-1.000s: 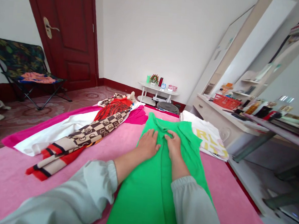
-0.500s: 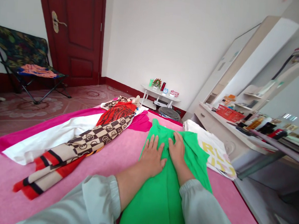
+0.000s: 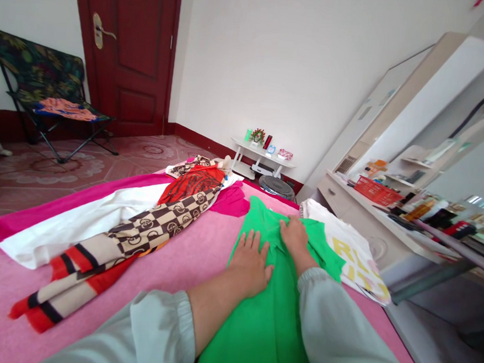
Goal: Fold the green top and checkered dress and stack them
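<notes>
A bright green garment (image 3: 256, 332) lies lengthwise on the pink bed cover (image 3: 178, 260) in front of me. My left hand (image 3: 250, 268) rests flat on its left side, fingers spread. Farther up, my right hand (image 3: 294, 235) has its fingers curled on the green cloth, and creases run out from under the fingertips. To the right is a white T-shirt (image 3: 351, 250) with yellow letters, partly beneath the green cloth's edge. A checkered brown and beige garment (image 3: 169, 215) with red and black ends lies to the left, over white and magenta clothes.
A dressing table (image 3: 340, 202) with a red basket (image 3: 376, 191) and several bottles stands along the right. At the far wall is a low white table (image 3: 261, 149) with a small plant. A folding chair (image 3: 38, 73) holding orange cloth stands by the dark red door (image 3: 139, 52).
My right hand has shifted slightly right, and its fingers have gone from extended to curled on the green cloth, which is more creased there. My left hand stays flat. The view has shifted slightly.
</notes>
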`<act>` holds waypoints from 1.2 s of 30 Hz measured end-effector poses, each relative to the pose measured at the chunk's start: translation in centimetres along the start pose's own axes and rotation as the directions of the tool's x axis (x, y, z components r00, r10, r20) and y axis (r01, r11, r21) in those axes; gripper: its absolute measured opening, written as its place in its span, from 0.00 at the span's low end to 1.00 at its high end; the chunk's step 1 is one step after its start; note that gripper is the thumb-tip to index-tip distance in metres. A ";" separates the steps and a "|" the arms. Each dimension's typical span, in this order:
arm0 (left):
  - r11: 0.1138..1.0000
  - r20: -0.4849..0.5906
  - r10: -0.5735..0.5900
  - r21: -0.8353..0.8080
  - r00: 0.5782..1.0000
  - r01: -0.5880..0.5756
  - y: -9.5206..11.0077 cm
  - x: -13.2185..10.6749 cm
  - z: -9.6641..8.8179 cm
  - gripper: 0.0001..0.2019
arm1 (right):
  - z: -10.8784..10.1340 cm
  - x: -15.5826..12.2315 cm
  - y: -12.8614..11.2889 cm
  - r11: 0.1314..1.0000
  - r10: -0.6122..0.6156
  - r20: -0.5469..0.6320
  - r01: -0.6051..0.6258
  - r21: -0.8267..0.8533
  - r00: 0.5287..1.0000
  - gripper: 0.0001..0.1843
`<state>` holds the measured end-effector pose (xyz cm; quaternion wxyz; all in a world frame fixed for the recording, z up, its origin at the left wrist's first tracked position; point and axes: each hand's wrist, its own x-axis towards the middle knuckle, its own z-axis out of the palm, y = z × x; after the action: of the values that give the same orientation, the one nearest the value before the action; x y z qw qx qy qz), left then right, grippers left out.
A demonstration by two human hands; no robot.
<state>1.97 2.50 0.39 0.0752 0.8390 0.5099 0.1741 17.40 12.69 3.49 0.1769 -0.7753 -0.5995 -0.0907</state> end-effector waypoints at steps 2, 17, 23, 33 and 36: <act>1.000 0.005 0.005 -0.004 1.000 -0.005 0.0 0.0 0.0 0.32 | 0.4 1.0 0.2 0.997 -0.004 0.112 0.012 -0.073 0.994 0.24; 1.000 0.066 -0.004 -0.023 0.998 0.006 0.3 0.0 -0.4 0.33 | 2.4 2.1 -4.1 0.858 -0.506 -0.045 0.508 0.076 0.861 0.19; 0.996 0.156 0.089 0.005 0.984 -0.091 0.6 -0.4 -0.9 0.32 | 6.4 4.1 -5.1 0.892 -0.447 0.267 0.404 0.202 0.854 0.26; 0.988 0.028 0.125 -0.098 0.992 -0.122 -0.1 -0.8 0.1 0.25 | -0.6 1.1 2.5 0.851 -0.525 0.058 0.521 0.064 0.849 0.18; 0.986 0.016 0.124 -0.113 0.992 -0.121 -0.2 -0.8 0.1 0.24 | -2.5 -1.3 7.1 0.839 -0.528 0.097 0.536 -0.096 0.844 0.15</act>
<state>1.53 1.91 0.09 0.1169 0.8652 0.4460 0.1972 24.04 9.08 4.14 0.0778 -0.5902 -0.7901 -0.1459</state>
